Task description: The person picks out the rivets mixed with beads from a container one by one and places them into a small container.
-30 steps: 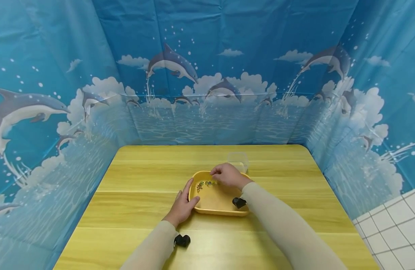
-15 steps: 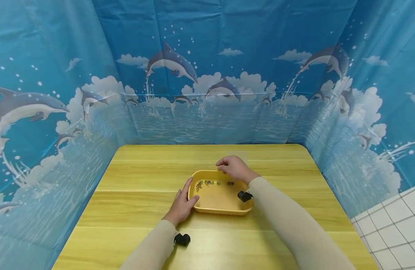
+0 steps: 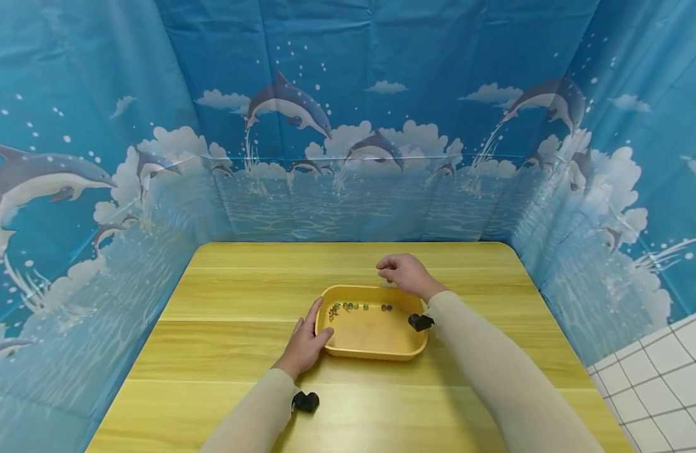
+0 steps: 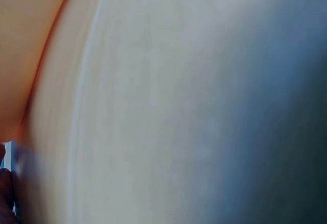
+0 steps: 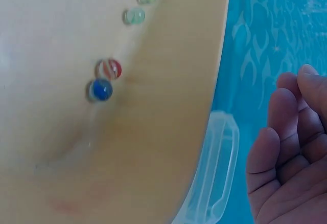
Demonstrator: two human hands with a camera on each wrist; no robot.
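A yellow tray (image 3: 376, 346) stands on the table. My left hand (image 3: 303, 349) holds its left side, thumb over the rim and fingers along the outer wall. Several glass marbles (image 3: 356, 306) lie along the tray's far side; a blue marble (image 5: 102, 89) and a red-and-white marble (image 5: 111, 69) touch each other. Small gold-brown pieces (image 3: 333, 313) lie at the tray's left end. Behind the tray my right hand (image 3: 407, 274) hovers above a clear plastic container (image 5: 219, 168), its thumb and index fingertips close together. Whether they pinch anything is hidden. A small dark spot shows just below that hand.
A wooden table (image 3: 240, 352) carries everything. Blue dolphin-print curtains (image 3: 348, 195) enclose its back and sides. Black wrist cameras sit on both sleeves (image 3: 484, 358). The left wrist view is mostly blurred tray wall.
My right hand has come up out of the tray and moved back and right, over the clear container. Marbles it covered now show. The left hand stays on the tray.
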